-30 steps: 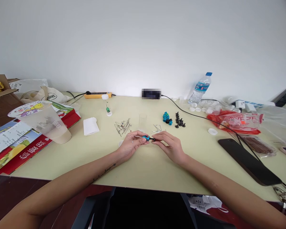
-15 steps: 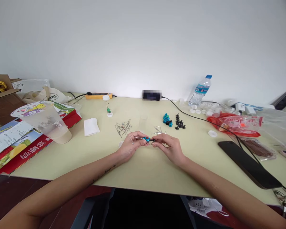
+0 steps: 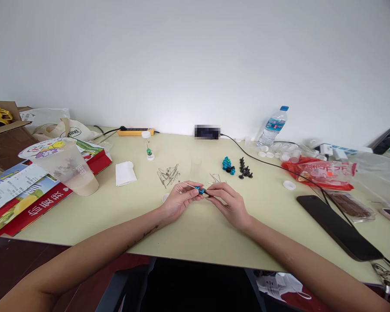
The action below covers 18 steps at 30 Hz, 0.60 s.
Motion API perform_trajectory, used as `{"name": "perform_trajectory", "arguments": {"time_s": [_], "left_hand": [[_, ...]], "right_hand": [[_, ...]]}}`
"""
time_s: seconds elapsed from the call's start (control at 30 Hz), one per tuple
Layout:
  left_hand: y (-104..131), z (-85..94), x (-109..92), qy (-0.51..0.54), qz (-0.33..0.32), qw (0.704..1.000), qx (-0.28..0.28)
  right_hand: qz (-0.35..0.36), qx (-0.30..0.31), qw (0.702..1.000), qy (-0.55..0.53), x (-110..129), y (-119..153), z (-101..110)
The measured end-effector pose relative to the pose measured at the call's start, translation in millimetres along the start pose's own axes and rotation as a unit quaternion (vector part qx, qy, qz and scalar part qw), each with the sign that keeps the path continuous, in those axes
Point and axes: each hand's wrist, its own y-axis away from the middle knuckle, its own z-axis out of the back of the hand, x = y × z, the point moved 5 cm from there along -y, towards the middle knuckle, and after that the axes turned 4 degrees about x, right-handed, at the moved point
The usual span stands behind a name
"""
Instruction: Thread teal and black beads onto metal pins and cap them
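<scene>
Between thumb and fingers, my left hand [image 3: 178, 202] grips a small shiny blue part [image 3: 200, 190] with a thin metal rod [image 3: 190, 185] sticking out of its left side. My right hand [image 3: 230, 204] pinches a small black part [image 3: 207, 194] against the blue part's right end; fingers hide much of it. Just beyond my hands stands a clear plastic tube [image 3: 196, 167]. Loose metal pins [image 3: 169, 174] lie to the left, with more thin metal pieces [image 3: 216, 178] near my right fingers. Blue parts [image 3: 226, 163] and black stemmed parts [image 3: 245, 167] are heaped behind.
A white-capped piece with a green part [image 3: 149, 152] stands at back left, near folded white paper [image 3: 125, 173]. A drink cup [image 3: 79, 175] is farther left. To the right are a water bottle [image 3: 273, 125], white caps [image 3: 289, 185], a cable and a black power bank-like slab [image 3: 339, 226].
My right fingers have come closer around the black part, so less of it shows. The blue and black parts now tilt down slightly to the right.
</scene>
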Motion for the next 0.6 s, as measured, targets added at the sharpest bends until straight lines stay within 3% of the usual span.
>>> {"name": "perform_trajectory", "arguments": {"time_s": [0.4,0.6], "left_hand": [[0.5,-3.4,-0.8,0.009,0.003,1.0,0.007],[-0.2,-2.0,-0.7,0.009,-0.001,1.0,0.0]], "right_hand": [[0.002,-0.023,1.0,0.0,3.3,1.1,2.1],[0.034,-0.022,0.998,0.049,6.7,1.2,2.3]]}}
